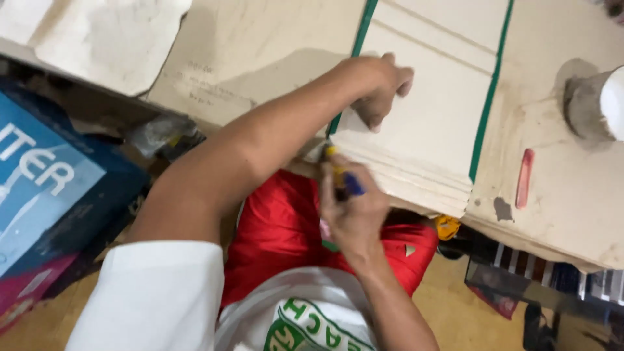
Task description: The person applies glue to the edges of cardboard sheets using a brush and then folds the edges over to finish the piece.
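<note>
My left hand (379,88) presses down on a pale moulded panel (429,117) with green edge strips, fingers curled near its left green strip. My right hand (351,208) grips a pen (343,177) with a yellow tip and blue body, its tip touching the panel's near edge at the left corner. The panel lies on a plywood workbench (260,58).
A red flat crayon-like marker (524,177) lies on the bench to the right, beside a grey cylinder (595,104). A blue box (45,175) stands at the left. A dark crate (546,286) sits low right under the bench. My red shorts show below.
</note>
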